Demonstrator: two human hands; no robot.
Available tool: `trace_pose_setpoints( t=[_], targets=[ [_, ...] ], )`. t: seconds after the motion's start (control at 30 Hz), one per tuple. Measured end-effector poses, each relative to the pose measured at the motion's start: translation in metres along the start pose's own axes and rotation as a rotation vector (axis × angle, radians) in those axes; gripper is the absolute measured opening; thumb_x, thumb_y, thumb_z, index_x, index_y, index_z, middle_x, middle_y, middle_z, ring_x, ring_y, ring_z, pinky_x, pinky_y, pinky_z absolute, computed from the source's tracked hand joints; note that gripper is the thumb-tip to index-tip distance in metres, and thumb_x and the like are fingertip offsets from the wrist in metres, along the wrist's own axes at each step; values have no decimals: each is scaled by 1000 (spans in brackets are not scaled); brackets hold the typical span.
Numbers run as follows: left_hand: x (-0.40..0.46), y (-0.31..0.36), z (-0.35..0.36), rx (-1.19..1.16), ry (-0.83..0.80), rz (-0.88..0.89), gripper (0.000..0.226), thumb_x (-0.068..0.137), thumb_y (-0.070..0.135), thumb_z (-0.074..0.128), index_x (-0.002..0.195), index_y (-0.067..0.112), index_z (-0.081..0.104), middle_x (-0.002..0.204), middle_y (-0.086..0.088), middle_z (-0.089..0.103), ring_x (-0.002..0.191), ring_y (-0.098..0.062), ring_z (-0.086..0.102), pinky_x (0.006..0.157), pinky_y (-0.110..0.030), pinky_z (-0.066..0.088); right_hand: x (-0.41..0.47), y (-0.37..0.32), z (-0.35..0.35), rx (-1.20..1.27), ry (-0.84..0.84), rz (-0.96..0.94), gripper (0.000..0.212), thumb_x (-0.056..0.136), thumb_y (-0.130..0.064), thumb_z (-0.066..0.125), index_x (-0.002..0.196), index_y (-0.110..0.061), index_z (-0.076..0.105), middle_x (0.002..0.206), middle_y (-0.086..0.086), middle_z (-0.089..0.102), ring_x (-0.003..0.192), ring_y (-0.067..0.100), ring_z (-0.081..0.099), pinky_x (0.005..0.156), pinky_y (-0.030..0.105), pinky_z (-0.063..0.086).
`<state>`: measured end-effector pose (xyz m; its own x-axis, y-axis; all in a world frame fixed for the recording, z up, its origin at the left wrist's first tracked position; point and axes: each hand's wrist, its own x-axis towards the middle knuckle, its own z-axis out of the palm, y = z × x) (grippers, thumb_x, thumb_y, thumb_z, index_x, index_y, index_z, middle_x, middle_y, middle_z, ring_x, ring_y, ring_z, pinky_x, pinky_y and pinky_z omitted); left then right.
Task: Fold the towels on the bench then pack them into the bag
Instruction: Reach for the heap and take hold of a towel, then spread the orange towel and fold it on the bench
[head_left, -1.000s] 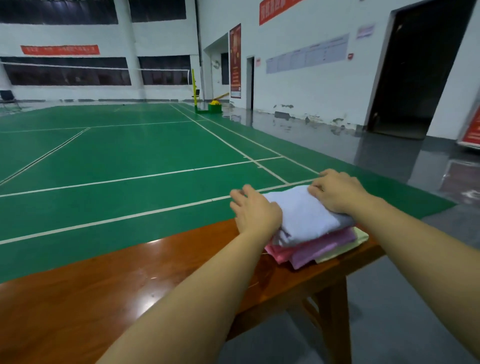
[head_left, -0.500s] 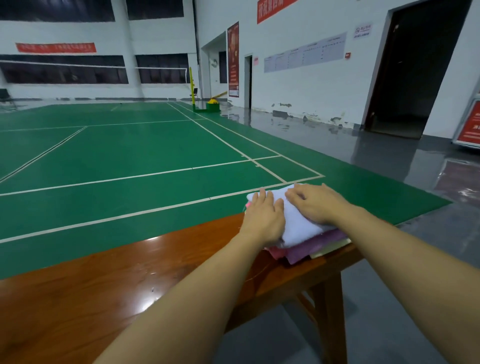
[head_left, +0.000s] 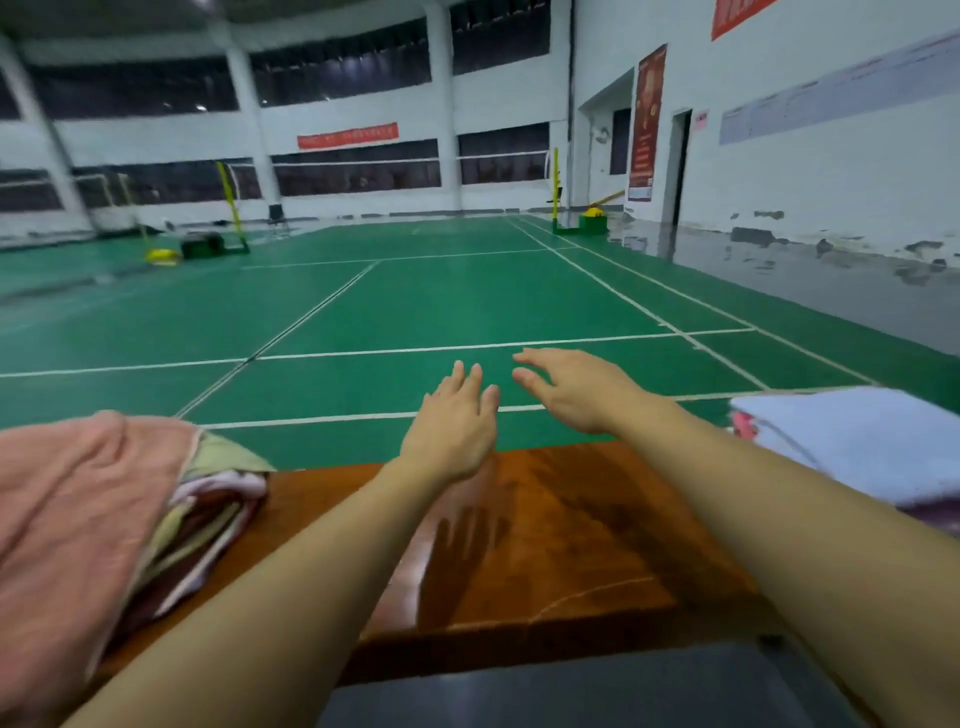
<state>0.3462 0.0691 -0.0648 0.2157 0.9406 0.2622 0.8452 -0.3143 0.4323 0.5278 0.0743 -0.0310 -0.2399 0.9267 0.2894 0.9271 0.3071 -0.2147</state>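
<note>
On the right end of the brown wooden bench (head_left: 561, 545) lies a stack of folded towels (head_left: 862, 447), a pale lilac one on top and pink ones under it. A loose heap of unfolded towels (head_left: 98, 514), salmon pink over yellow-green and dark red ones, covers the left end. My left hand (head_left: 457, 426) and my right hand (head_left: 576, 389) hover side by side above the bare middle of the bench, fingers straight and spread, holding nothing. No bag is in view.
Beyond the bench stretches a green badminton court (head_left: 415, 312) with white lines and yellow net posts (head_left: 556, 192). A grey floor strip and a white wall run along the right. Grey floor lies in front of the bench.
Both hands have let go of the folded stack and moved left over the bare bench. The view has swung left, so the stack now sits at the right edge and the unfolded heap shows.
</note>
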Motion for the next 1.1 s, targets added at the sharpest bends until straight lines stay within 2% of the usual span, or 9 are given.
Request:
trace_pose_setpoints(
  t=[0.2, 0.33, 0.5, 0.57, 0.67, 0.73, 0.83, 0.93, 1.1],
  targets=[
    [-63, -125, -86, 83, 138, -227, 58, 110, 39, 28, 160, 11, 23, 168, -13, 15, 155, -25, 14, 125, -43, 14, 53, -145, 57, 144, -77, -225, 52, 105, -53, 38, 149, -26, 48, 155, -4, 47, 144, 18, 41, 118, 38, 33],
    [-109, -187, -141, 153, 263, -367, 50, 106, 33, 43, 148, 5, 44, 150, -20, 44, 141, -32, 37, 115, -38, 27, 70, -230, 83, 251, -129, -319, 48, 105, -50, 42, 143, -23, 55, 149, -1, 54, 137, 21, 49, 113, 36, 39],
    [-150, -244, -187, 208, 402, -529, 35, 93, 37, 63, 119, 14, 64, 120, -14, 58, 114, -32, 54, 102, -40, 43, 83, -302, 121, 506, -227, -162, 47, 102, -47, 51, 114, -6, 71, 118, 9, 71, 109, 28, 64, 90, 35, 48],
    [-158, -255, -196, 216, 418, -541, 35, 90, 40, 65, 117, 17, 64, 117, -10, 56, 111, -30, 55, 100, -42, 46, 87, -317, 134, 621, -263, -71, 46, 101, -42, 54, 107, 0, 72, 109, 16, 74, 99, 30, 68, 80, 31, 51],
    [-160, -260, -197, 261, 390, -496, 35, 88, 43, 69, 114, 20, 64, 114, -6, 58, 106, -27, 57, 97, -41, 48, 88, -331, 145, 878, -238, 66, 26, 97, -29, 65, 109, -6, 71, 99, 11, 72, 69, 17, 69, 55, 18, 51],
    [-157, -259, -195, 300, 365, -465, 30, 89, 45, 66, 108, 23, 65, 109, -4, 61, 104, -25, 58, 94, -39, 49, 89, -335, 148, 1110, -274, 125, 20, 94, -21, 72, 111, -11, 69, 91, 11, 70, 56, 12, 63, 53, 23, 55],
    [-151, -255, -194, 280, 359, -443, 27, 90, 44, 64, 109, 24, 67, 108, -2, 63, 104, -24, 59, 93, -39, 50, 89, -344, 145, 1347, -327, 149, 13, 92, -11, 74, 105, -13, 71, 82, 10, 70, 61, 16, 64, 52, 29, 55],
    [-146, -250, -193, 223, 370, -424, 30, 91, 44, 63, 115, 25, 65, 111, -1, 63, 104, -22, 59, 94, -42, 52, 91, -347, 135, 1451, -232, 160, 14, 92, -1, 70, 103, -9, 74, 85, 8, 72, 68, 16, 66, 56, 27, 57],
    [-133, -239, -189, 149, 445, -351, 32, 93, 50, 58, 110, 23, 63, 107, 0, 59, 102, -20, 57, 94, -42, 50, 98, -330, 110, 1752, -107, 183, 19, 97, 3, 59, 107, -10, 70, 80, 8, 66, 55, 12, 60, 50, 24, 53]
  ],
)
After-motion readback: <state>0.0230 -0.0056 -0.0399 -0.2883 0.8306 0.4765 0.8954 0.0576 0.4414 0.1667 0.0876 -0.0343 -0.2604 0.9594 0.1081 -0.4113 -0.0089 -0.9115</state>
